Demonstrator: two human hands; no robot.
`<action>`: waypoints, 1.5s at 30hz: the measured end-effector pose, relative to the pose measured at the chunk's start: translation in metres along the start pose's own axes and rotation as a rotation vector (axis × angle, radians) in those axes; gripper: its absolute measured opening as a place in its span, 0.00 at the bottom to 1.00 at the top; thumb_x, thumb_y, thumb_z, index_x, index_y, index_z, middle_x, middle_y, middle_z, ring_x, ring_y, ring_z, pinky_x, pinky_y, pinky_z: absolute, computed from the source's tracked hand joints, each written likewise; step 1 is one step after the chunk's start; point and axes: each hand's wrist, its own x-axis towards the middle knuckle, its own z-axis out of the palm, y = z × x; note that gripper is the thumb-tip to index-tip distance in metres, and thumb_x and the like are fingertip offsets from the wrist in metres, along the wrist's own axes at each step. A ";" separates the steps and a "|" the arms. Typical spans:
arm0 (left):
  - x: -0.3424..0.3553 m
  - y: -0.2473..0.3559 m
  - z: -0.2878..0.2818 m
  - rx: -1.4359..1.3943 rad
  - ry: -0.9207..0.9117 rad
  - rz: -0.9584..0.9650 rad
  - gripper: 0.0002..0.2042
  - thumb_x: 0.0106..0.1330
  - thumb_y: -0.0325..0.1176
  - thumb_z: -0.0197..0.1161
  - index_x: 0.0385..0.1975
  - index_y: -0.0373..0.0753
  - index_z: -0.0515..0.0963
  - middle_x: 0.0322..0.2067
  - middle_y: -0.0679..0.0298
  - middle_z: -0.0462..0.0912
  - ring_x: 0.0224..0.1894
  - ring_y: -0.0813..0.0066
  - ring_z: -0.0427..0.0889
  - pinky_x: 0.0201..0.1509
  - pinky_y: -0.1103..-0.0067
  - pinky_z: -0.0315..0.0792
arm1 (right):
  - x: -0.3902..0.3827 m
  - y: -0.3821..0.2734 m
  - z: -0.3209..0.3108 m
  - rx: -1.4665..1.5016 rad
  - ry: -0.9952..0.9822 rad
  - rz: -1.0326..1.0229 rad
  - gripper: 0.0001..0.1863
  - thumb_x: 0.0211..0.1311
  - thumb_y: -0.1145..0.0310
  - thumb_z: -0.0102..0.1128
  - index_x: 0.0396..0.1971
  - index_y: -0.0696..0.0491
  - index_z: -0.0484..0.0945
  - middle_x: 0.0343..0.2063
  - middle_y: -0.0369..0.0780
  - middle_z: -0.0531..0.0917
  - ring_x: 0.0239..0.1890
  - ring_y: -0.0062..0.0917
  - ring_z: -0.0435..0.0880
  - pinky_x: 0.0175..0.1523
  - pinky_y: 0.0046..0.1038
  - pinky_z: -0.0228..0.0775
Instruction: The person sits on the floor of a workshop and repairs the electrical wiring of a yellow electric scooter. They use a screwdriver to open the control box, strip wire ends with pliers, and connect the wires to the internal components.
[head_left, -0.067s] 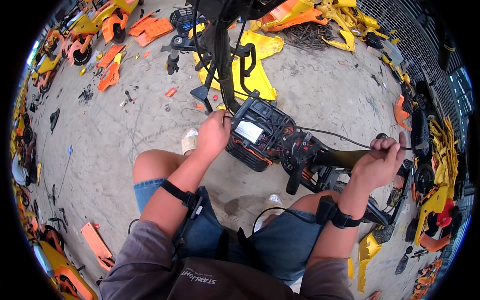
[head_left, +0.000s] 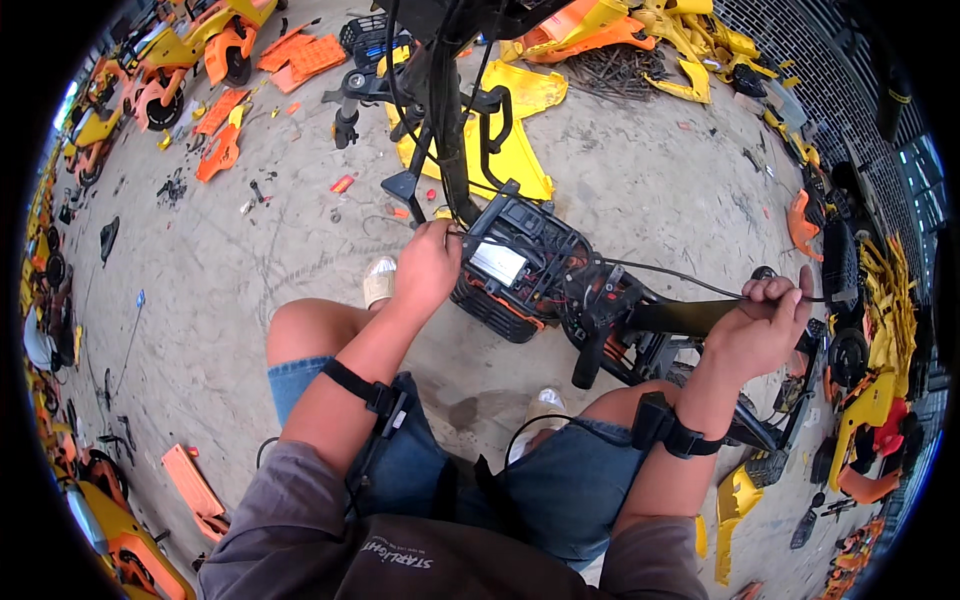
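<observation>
A stripped scooter frame lies across the ground before me, with its black plastic tray (head_left: pixel 500 315) exposed and a silver-white box (head_left: pixel 497 263) set among wires. A thin black cable (head_left: pixel 680 272) runs over the tray from one hand to the other. My left hand (head_left: pixel 428 265) is closed on the cable at the tray's left edge, by the frame's black tube (head_left: pixel 452 165). Past the dark cylindrical tube (head_left: pixel 680 317), my right hand (head_left: pixel 757 325) pinches the cable between thumb and fingers, its index finger extended. The cable's end beyond that hand is hard to make out.
A yellow body panel (head_left: pixel 520 130) lies beyond the frame. Orange panels (head_left: pixel 300 57) are scattered at the far left, and parked scooters (head_left: pixel 160 60) line that side. Yellow and black parts (head_left: pixel 885 330) are heaped along the right. An orange board (head_left: pixel 193 485) lies at near left.
</observation>
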 end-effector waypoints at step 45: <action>-0.011 0.027 -0.001 -0.477 -0.532 0.157 0.12 0.75 0.37 0.53 0.35 0.33 0.77 0.23 0.64 0.79 0.26 0.78 0.80 0.32 0.79 0.73 | -0.044 0.135 -0.009 -1.126 -1.035 0.510 0.17 0.62 0.60 0.56 0.36 0.60 0.81 0.30 0.53 0.83 0.37 0.49 0.83 0.41 0.42 0.72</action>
